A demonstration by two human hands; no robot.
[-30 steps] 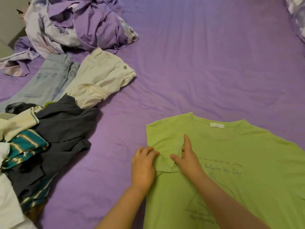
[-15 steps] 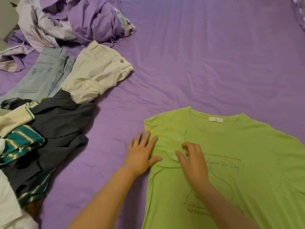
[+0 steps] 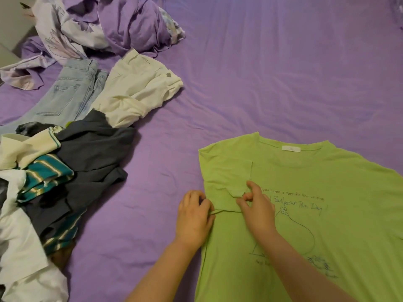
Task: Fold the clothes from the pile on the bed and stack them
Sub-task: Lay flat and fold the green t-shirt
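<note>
At far left a loose pile of clothes (image 3: 41, 192) lies on the bed (image 3: 272, 68), with white, teal-striped and dark grey garments overlapping one another. Beyond it lie light blue jeans (image 3: 69, 92) and, touching them on the right, cream trousers (image 3: 139, 88); crumpled purple bedding (image 3: 104, 25) sits at the top left corner. A strip of bare sheet separates the pile from the green T-shirt (image 3: 327, 214), which lies flat, print upward, at lower right, its left sleeve folded inward over the chest. The left hand (image 3: 194, 216) rests at the shirt's left edge, fingers curled and pinching the fabric at the fold. The right hand (image 3: 257, 205), just beside it, pinches the folded sleeve's corner between thumb and forefinger. Both forearms cross the lower part of the shirt and hide some of the print.
</note>
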